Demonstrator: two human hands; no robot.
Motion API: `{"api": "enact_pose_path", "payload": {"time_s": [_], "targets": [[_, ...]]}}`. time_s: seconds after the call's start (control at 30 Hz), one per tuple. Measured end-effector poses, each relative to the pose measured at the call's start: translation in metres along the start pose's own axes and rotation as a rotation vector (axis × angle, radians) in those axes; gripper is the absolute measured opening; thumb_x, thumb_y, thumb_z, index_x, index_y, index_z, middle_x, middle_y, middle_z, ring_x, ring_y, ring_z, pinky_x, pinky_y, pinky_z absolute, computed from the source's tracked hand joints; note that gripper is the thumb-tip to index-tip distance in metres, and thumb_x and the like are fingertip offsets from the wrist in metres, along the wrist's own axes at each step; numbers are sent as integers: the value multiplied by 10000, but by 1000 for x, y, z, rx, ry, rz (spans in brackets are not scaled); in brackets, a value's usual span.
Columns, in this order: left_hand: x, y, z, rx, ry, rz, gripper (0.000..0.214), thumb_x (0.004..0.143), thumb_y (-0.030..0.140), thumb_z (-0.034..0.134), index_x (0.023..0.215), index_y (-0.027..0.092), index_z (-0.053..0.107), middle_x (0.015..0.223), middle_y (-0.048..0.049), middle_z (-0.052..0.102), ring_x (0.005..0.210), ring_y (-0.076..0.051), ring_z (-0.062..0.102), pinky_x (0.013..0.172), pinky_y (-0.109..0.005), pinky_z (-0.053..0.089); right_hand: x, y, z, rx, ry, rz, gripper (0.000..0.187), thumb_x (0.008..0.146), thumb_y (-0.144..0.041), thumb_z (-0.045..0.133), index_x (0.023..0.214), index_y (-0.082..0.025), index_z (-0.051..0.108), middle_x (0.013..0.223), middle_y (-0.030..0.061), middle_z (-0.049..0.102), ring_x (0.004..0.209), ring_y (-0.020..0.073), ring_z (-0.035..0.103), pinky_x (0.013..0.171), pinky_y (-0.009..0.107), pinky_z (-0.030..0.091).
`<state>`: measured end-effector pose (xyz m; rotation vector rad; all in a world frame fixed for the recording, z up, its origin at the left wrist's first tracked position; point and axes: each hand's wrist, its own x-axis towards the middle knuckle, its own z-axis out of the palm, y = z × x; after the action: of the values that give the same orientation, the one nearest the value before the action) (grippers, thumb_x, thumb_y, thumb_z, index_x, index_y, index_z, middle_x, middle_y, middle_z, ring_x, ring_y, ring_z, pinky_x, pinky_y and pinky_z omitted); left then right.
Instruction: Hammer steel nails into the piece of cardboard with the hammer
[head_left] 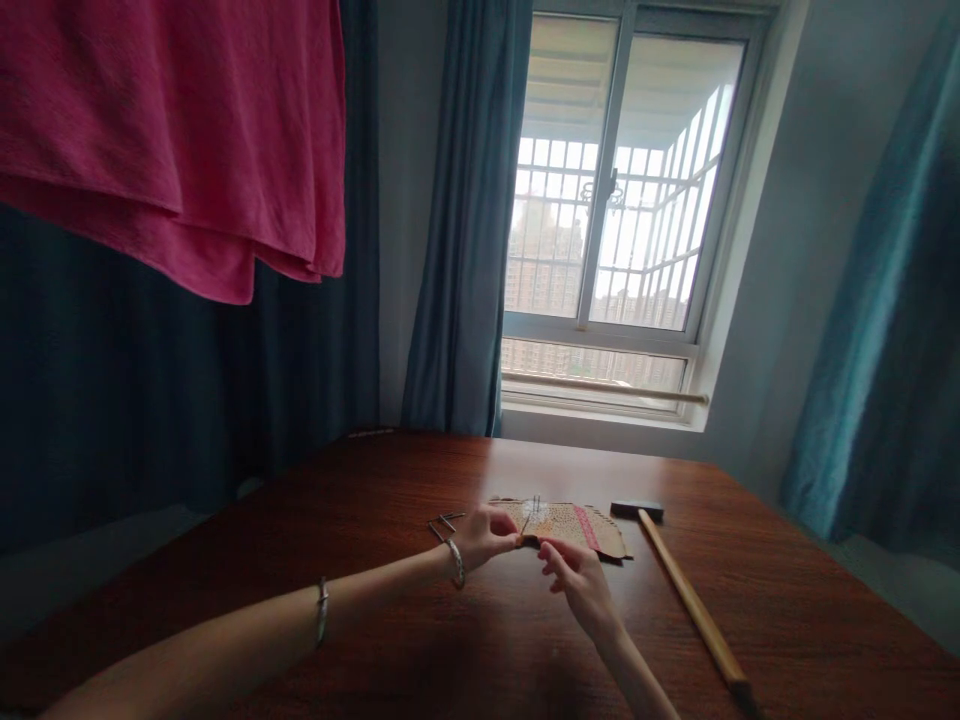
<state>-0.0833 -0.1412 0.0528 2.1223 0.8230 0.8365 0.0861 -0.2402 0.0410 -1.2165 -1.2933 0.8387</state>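
Near the middle of the head view, over the near edge of a tan, hole-speckled sheet (pixel 609 536), the two hands meet at a small brown piece (pixel 530 541). The left hand (pixel 484 538) has its left end pinched between thumb and fingers; the right hand (pixel 574 574) has its fingertips at the other end, the remaining fingers loosely curled. Whether those fingertips grip or merely touch, I cannot tell. What the piece is made of is too small to make out.

The sheet lies flat on the brown wood-grain surface (pixel 315 530), with a pink band (pixel 586 527) across its right part. Slim prongs (pixel 537 503) stand upright just behind the hands. To the left, beside the left hand, lie a few thin metal rods (pixel 442 525). A hammer (pixel 691 600) lies to the right, apart from both hands, its dark head away from the person and its wooden handle slanting back toward the near right.

The step in hand looks like holding and adjusting the small brown piece, by fingers alone. As I judge it, the next move calls for a steady left pinch, light guidance from the right fingertips, and care around the upright prongs.
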Motion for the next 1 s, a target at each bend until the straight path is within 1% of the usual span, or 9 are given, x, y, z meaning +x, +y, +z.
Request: {"api": "enact_pose_path", "payload": {"time_s": [0.2, 0.3, 0.4, 0.5, 0.57, 0.67, 0.77, 0.87, 1.0], "targets": [[-7, 0, 19, -45, -43, 3, 206, 664, 331, 611, 686, 135, 670, 658, -63, 642, 610, -148, 554, 539, -233, 401, 7, 5, 11, 29, -32, -9, 367, 679, -482, 593, 786, -144, 686, 665, 46, 639, 587, 145, 549, 465, 221, 419], [-4, -5, 24, -50, -42, 12, 210, 670, 341, 610, 680, 139, 667, 653, -67, 640, 604, -146, 551, 532, -231, 395, 11, 9, 10, -1, -13, -20, 362, 676, -488, 593, 730, -139, 675, 625, 42, 629, 580, 152, 554, 456, 223, 417], [4, -14, 24, -43, -19, 17, 214, 677, 355, 599, 691, 149, 656, 656, -54, 631, 599, -141, 540, 534, -233, 391, 24, 17, 3, -39, 8, -72, 370, 701, -493, 561, 735, -140, 664, 631, 50, 641, 599, 172, 576, 477, 241, 432], [24, -32, 21, -85, 105, -8, 204, 668, 334, 593, 761, 159, 638, 696, -44, 619, 613, -137, 534, 556, -238, 400, 48, 25, -11, -122, 73, -113, 393, 727, -506, 515, 765, -142, 658, 661, 64, 663, 618, 193, 600, 504, 266, 450], [43, -46, 19, -170, 210, -66, 213, 639, 278, 595, 814, 159, 621, 686, -36, 600, 624, -138, 533, 569, -239, 408, 69, 31, -20, -208, 124, -150, 414, 737, -510, 489, 781, -135, 659, 675, 76, 674, 627, 204, 610, 535, 285, 463], [75, -60, 19, -382, 345, -193, 212, 602, 230, 576, 793, 139, 583, 666, -38, 567, 620, -136, 531, 547, -235, 413, 98, 41, -29, -267, 155, -184, 405, 725, -496, 501, 780, -130, 666, 698, 90, 685, 654, 215, 617, 618, 312, 472], [104, -63, 25, -611, 491, -335, 188, 627, 245, 527, 777, 133, 546, 651, -51, 547, 598, -134, 530, 546, -245, 419, 119, 50, -29, -298, 144, -207, 361, 713, -467, 516, 736, -142, 671, 718, 93, 691, 680, 219, 618, 665, 318, 466], [121, -64, 38, -674, 557, -360, 189, 681, 293, 461, 782, 143, 518, 691, -80, 558, 647, -146, 550, 608, -267, 441, 129, 59, -24, -332, 124, -224, 328, 719, -434, 510, 729, -149, 672, 721, 88, 694, 678, 216, 617, 667, 312, 463], [129, -68, 55, -657, 535, -415, 254, 726, 403, 419, 765, 165, 498, 750, -98, 557, 708, -172, 558, 673, -301, 448, 131, 68, -20, -373, 109, -227, 311, 736, -402, 485, 752, -158, 678, 745, 78, 700, 692, 208, 619, 674, 307, 460]]}}
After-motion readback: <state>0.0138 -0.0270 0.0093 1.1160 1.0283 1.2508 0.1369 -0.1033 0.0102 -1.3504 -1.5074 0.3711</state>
